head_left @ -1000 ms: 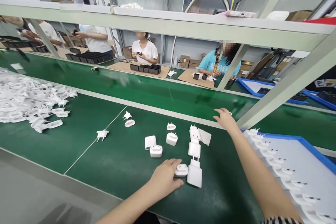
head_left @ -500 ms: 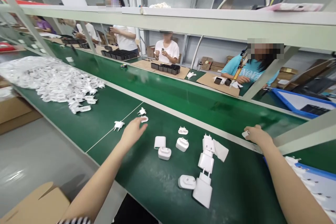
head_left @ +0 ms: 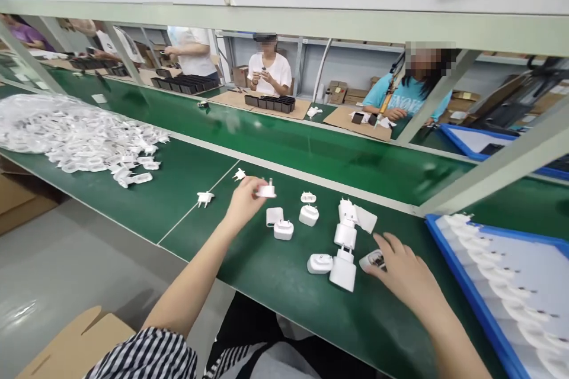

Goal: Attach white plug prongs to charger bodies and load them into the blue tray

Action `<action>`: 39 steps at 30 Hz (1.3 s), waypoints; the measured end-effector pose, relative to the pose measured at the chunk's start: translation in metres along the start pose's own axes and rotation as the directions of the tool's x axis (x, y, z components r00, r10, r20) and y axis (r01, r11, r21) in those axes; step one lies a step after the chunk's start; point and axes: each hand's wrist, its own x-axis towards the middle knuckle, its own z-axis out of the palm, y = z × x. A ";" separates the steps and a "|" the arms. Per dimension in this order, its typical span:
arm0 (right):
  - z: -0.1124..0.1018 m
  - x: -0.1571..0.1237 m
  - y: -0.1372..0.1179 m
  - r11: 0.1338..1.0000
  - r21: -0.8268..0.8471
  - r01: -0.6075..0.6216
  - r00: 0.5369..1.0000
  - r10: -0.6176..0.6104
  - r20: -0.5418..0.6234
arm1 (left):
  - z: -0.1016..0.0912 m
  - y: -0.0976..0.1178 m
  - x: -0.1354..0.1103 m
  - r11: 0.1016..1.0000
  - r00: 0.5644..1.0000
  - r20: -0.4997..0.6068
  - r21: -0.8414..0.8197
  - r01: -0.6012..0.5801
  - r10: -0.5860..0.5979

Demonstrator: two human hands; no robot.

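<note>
My left hand [head_left: 246,204] pinches a white plug face [head_left: 267,190] with its pins pointing up, held above the green bench. My right hand [head_left: 402,269] has its thumb and fingers around a white charger housing [head_left: 368,259], whose open end shows dark and metallic parts inside. Between my hands lie several white chargers, among them an upright one [head_left: 308,215] and one lying flat with its prongs outward [head_left: 343,271]. A loose plug face [head_left: 308,196] rests behind the upright charger. Two small pronged pieces, one near [head_left: 205,198] and one far [head_left: 239,174], are left of my left hand.
A plastic bag [head_left: 26,112] with a heap of white parts covers the bench's far left. At right stands a blue-rimmed tray [head_left: 462,293] with a row of white chargers. A slanted frame post [head_left: 484,160] rises behind it. Co-workers sit across the green belt [head_left: 284,142].
My left hand has lifted a plug face from the bench and moved right. My right hand has come back from the belt's edge toward me and now holds a charger housing.
</note>
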 end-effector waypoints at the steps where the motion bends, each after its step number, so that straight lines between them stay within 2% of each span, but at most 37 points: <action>1: -0.004 -0.003 -0.004 0.988 0.149 0.049 0.998 -0.042 -0.051 | 0.005 0.021 -0.010 0.993 0.994 0.013 -0.054 -0.107 0.108; 2: -0.008 -0.004 -0.007 0.940 0.322 0.109 0.993 -0.089 -0.077 | 0.012 0.042 -0.021 0.974 0.977 0.045 -0.103 -0.204 0.209; 3: -0.011 -0.006 -0.010 0.858 0.485 0.166 0.986 -0.144 -0.083 | 0.021 0.064 -0.032 0.950 0.953 0.088 -0.149 -0.276 0.290; 5: -0.013 -0.008 -0.012 0.684 0.695 0.222 0.967 -0.247 -0.066 | 0.042 0.100 -0.052 0.917 0.907 0.193 -0.223 -0.330 0.374; 7: -0.011 -0.011 -0.006 0.593 0.778 0.208 0.958 -0.284 -0.039 | 0.061 0.125 -0.066 0.902 0.874 0.270 -0.274 -0.333 0.404; 9: -0.007 -0.012 0.008 0.576 0.802 0.157 0.974 -0.225 -0.029 | 0.077 0.139 -0.073 0.897 0.859 0.297 -0.288 -0.336 0.417; 11: -0.001 -0.011 0.028 0.578 0.808 0.116 0.991 -0.117 -0.059 | 0.088 0.146 -0.074 0.921 0.865 0.331 -0.226 -0.316 0.378; 13: 0.008 -0.005 0.046 0.569 0.816 0.102 0.994 -0.038 -0.098 | 0.097 0.151 -0.070 0.960 0.855 0.438 -0.092 -0.263 0.277; 15: 0.018 0.002 0.059 0.543 0.834 0.094 0.995 -0.030 -0.092 | 0.106 0.158 -0.066 0.972 0.798 0.579 0.042 -0.231 0.165; 17: 0.026 0.008 0.065 0.525 0.848 0.077 0.996 -0.068 -0.049 | 0.116 0.164 -0.063 0.964 0.741 0.662 0.105 -0.243 0.115; 22: 0.036 0.008 0.069 0.571 0.817 0.080 0.991 -0.133 -0.004 | 0.129 0.164 -0.058 0.963 0.733 0.667 0.089 -0.253 0.131; 27: 0.041 0.001 0.068 0.634 0.759 0.150 0.989 -0.099 -0.113 | 0.137 0.150 -0.056 0.957 0.731 0.637 -0.034 -0.287 0.242; 32: 0.044 0.000 0.064 0.693 0.695 0.194 0.981 -0.116 -0.158 | 0.143 0.144 -0.056 0.959 0.737 0.630 -0.045 -0.280 0.244; 36: 0.039 0.000 0.065 0.732 0.659 0.170 0.985 -0.126 -0.115 | 0.141 0.145 -0.056 0.958 0.725 0.644 -0.043 -0.285 0.244; 39: 0.031 -0.001 0.064 0.823 0.550 0.138 0.990 -0.128 -0.056 | 0.140 0.145 -0.057 0.954 0.723 0.646 -0.027 -0.300 0.245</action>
